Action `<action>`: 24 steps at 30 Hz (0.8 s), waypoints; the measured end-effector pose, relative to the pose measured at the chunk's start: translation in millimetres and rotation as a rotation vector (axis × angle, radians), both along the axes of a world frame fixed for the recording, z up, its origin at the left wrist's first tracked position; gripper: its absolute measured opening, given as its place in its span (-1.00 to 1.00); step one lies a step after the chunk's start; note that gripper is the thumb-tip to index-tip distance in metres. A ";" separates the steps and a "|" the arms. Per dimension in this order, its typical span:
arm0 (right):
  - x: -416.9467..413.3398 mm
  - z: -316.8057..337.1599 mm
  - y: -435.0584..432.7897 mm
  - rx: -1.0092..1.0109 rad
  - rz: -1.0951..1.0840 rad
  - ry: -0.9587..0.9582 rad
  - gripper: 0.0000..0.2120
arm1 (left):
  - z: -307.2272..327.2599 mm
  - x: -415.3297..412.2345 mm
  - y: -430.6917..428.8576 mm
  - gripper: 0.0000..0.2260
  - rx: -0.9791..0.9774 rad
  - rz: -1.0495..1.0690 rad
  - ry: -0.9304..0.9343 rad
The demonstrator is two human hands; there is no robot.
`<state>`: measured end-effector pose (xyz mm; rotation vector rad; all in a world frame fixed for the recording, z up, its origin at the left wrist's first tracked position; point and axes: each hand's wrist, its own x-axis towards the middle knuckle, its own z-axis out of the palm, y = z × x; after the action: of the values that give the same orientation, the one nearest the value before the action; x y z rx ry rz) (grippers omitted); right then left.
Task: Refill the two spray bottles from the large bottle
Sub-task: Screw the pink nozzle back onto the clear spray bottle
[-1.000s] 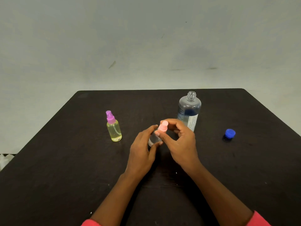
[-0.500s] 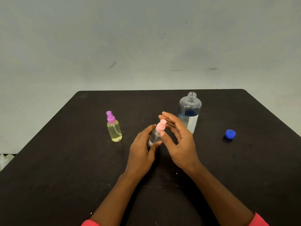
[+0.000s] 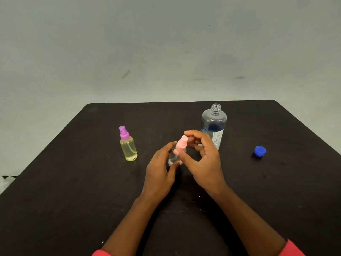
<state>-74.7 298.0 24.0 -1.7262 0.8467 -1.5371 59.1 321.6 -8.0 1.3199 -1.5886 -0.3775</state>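
In the middle of the desk (image 3: pixel 73 182), the left hand (image 3: pixel 160 174) curls round the clear spray bottle (image 3: pixel 172 157) while the right hand (image 3: pixel 204 163) pinches its pink cap (image 3: pixel 181 145), seemingly the cap-twisting step; next, hold the base firm and turn.

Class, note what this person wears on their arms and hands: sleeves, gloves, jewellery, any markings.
The left hand and right hand are bare: no gloves, and no rings or watch show. The forearms are uncovered too. A pinkish-red left sleeve and right sleeve show only at the picture's bottom edge.
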 end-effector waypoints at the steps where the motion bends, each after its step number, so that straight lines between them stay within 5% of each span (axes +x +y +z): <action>1: -0.2 0.3 0.0 0.005 0.011 0.010 -0.54 | 0.3 0.0 -0.1 -0.49 0.000 0.003 0.007; 8: -1.6 4.7 4.4 0.007 0.123 0.065 -0.56 | -1.6 1.2 -0.6 -0.51 0.017 -0.016 0.004; 24: -1.9 2.7 1.6 -0.024 -0.007 0.054 -0.76 | -0.9 0.5 0.5 -0.55 0.017 -0.021 -0.040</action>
<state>-76.6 299.6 26.7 -1.7911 0.8662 -1.5167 59.7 322.1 -8.9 1.3323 -1.6370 -0.3795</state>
